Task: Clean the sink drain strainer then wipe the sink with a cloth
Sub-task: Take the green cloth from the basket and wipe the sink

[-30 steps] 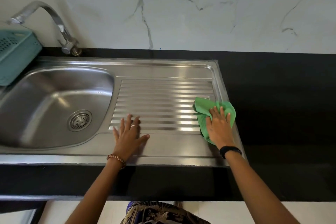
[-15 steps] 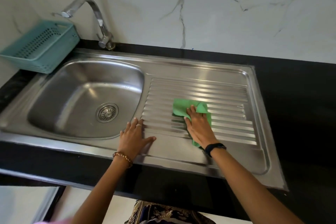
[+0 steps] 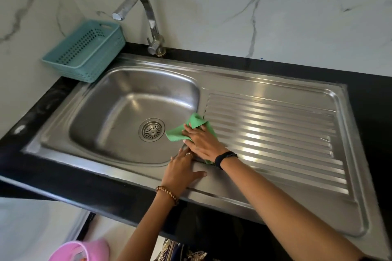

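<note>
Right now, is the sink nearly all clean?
Partly. The strainer sits in its drain looking clean. The right hand presses the green cloth at the right edge of the bowl, while the left hand rests on the front rim. The bowl is probably left to wipe.

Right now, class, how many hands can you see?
2: the left hand lies flat on the front rim of the sink; the right hand presses the green cloth beside the strainer.

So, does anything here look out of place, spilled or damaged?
Only the teal basket: it seems to sit tilted at the back left corner of the sink. The strainer sits in its drain, and nothing looks spilled or damaged.
</note>
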The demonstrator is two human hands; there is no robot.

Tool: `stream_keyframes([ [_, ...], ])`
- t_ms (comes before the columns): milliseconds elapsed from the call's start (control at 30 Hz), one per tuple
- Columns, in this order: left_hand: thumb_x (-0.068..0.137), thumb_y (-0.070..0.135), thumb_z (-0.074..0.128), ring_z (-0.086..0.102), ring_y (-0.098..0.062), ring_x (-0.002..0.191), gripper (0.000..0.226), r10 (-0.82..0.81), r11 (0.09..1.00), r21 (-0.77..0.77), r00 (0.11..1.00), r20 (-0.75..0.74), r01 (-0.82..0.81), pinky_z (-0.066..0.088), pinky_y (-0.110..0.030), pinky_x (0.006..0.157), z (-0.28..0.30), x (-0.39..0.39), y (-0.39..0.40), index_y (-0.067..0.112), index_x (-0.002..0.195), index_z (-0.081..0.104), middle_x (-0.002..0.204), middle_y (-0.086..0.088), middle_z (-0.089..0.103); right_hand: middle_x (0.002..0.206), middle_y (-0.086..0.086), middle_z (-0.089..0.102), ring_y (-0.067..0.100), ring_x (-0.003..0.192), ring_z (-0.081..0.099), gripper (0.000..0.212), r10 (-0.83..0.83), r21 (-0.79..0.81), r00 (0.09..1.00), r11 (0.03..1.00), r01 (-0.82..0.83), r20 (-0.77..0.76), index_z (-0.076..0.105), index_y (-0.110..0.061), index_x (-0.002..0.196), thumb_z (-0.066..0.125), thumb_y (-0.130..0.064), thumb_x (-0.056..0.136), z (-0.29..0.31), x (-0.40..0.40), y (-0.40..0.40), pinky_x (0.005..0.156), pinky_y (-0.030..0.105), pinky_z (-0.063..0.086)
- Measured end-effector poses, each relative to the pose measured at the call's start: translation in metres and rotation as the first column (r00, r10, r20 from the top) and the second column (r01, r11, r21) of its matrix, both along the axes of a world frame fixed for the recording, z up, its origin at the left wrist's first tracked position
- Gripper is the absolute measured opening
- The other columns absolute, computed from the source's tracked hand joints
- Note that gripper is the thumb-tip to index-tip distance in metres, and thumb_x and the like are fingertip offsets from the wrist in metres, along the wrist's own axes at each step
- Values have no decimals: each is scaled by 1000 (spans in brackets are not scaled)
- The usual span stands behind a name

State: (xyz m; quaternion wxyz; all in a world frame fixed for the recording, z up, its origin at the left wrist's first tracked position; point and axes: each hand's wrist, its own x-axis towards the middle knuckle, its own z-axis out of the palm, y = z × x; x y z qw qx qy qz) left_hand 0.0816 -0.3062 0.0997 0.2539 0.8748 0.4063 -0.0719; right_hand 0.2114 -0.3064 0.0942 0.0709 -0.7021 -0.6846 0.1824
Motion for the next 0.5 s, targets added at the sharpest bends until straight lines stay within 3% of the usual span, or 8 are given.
stream_keyframes([
  [133, 78, 37, 68, 44, -23, 129, 65, -5, 999, -39, 994, 105, 9, 35, -33, 104, 5, -13, 3, 19, 135, 42, 147, -2, 39, 156, 4, 21, 15, 145, 13, 48, -34, 25, 988, 999, 38, -149, 30, -10, 144, 31, -29, 100, -1, 2, -28, 119, 34, 0],
  [233, 83, 36, 63, 41, -21, 130, 60, -4, 1000, -27, 989, 151, 8, 32, -31, 107, 8, -21, -4, 20, 137, 42, 147, -1, 38, 157, 1, 20, 13, 146, 11, 49, -110, 32, 979, 993, 118, -172, 26, -12, 145, 32, -30, 100, 0, 6, -53, 121, 33, 0],
  [367, 89, 40, 52, 14, -17, 144, 66, -77, 996, 51, 984, 161, 70, 6, -38, 118, 6, -9, -34, 22, 144, 22, 156, 0, 16, 157, -2, 19, 12, 145, 12, 48, -228, 66, 965, 969, 237, -127, 26, -15, 146, 32, -29, 100, 1, 27, -100, 117, 27, -4],
  [500, 88, 52, 45, -4, -18, 145, 70, -258, 965, 75, 957, 130, 250, -5, -39, 116, 1, 38, -74, 30, 146, 11, 158, 1, -1, 156, -3, 22, 12, 144, 17, 46, -404, 95, 913, 908, 408, -60, 28, -18, 145, 29, -29, 100, 3, 56, -162, 118, 31, 3],
])
